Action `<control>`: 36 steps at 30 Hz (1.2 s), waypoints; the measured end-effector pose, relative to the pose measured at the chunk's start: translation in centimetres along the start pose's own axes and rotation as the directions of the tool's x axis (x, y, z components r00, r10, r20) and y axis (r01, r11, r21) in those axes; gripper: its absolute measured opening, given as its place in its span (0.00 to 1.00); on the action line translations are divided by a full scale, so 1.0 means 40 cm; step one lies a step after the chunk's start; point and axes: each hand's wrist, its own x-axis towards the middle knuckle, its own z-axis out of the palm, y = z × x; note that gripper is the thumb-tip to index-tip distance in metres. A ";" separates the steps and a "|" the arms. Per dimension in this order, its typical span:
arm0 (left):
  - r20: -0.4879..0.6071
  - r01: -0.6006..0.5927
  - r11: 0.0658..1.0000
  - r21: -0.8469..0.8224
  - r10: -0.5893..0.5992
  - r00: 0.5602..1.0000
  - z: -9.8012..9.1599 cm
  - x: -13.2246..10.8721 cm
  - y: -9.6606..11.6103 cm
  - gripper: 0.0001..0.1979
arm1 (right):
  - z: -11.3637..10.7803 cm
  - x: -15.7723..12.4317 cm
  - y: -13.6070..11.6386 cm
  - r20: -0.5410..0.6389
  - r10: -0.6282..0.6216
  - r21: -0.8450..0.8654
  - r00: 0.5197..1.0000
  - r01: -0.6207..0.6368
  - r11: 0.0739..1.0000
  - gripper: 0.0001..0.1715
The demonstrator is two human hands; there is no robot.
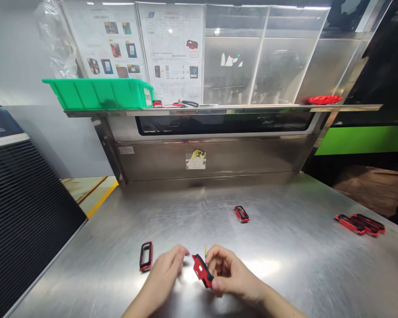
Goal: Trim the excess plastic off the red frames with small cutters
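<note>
My right hand (230, 274) grips a small red and black plastic frame (199, 267) by its right side, tilted up off the metal table. A thin yellow sliver (206, 251) shows beside the index finger; what it is I cannot make out. Just left of the frame, my left hand (167, 269) is apart from it, fingers stretched towards it and nothing visible in them. Another red and black frame (146, 256) lies on the table to the left of that hand. Farther back lies a similar frame (241, 213).
Several more red and black frames (360, 224) lie together at the table's right edge. Above the back runs a metal shelf (219, 109) with a green bin (99, 95) and a red bundle (324, 100). A black ribbed unit (26, 221) stands at the left.
</note>
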 end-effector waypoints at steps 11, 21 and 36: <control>0.098 0.012 0.919 -0.393 0.028 0.995 0.066 -0.014 0.005 0.30 | 0.021 0.006 0.030 0.048 0.097 -0.020 0.994 -0.096 0.995 0.34; -0.125 -0.065 0.992 -0.105 0.051 0.991 0.072 -0.038 0.011 0.25 | 0.042 0.005 0.046 -0.026 0.128 -0.033 0.991 -0.128 0.991 0.32; -0.111 -0.033 0.992 -0.125 0.020 0.994 0.081 -0.033 -0.003 0.26 | 0.040 0.005 0.054 -0.059 0.175 -0.076 0.983 -0.179 0.981 0.34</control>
